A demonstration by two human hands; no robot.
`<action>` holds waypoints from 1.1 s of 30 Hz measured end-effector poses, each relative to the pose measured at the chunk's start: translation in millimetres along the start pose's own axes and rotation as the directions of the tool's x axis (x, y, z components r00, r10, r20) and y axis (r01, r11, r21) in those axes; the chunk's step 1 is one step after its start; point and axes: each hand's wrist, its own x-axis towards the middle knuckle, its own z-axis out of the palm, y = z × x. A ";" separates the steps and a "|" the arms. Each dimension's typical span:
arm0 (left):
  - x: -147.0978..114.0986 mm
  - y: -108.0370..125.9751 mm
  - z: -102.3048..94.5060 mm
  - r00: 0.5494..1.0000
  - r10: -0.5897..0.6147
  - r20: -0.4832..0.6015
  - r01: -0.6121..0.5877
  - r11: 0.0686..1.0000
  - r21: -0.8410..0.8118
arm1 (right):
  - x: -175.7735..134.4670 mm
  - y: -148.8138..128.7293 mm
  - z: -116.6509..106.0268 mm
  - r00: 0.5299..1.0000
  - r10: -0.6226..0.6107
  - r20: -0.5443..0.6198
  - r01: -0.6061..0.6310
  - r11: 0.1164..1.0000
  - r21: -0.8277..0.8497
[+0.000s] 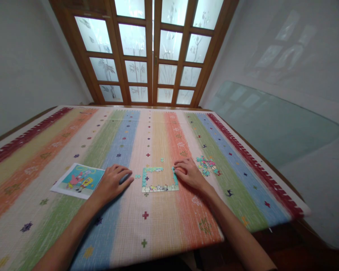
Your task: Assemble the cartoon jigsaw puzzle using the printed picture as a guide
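Observation:
A partly joined jigsaw puzzle lies flat on the striped tablecloth, its border pieces forming a frame with a gap along the top right. My right hand is at the frame's upper right corner, fingers bent together over a small teal puzzle piece. Left of the frame, my left hand rests on the cloth with thumb and fingers apart and nothing visible held. Close to its fingertips sit loose joined pieces. Another single piece lies above the frame.
A heap of loose puzzle pieces lies right of my right hand. A printed cartoon picture is partly under my left wrist. The striped tablecloth covers the table; beyond are wooden glass-paned doors, with a pale glass panel at right.

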 end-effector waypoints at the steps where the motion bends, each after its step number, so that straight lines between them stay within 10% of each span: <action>1: 1.7 1.2 0.9 1.000 0.012 0.002 -0.012 1.000 0.007 | 2.7 -0.3 1.6 1.000 -0.008 0.009 0.008 1.000 -0.001; 33: -27.7 15.7 23.0 0.994 0.103 0.035 -0.108 0.975 0.195 | 33.5 7.7 33.3 0.982 -0.173 0.075 0.183 0.968 -0.169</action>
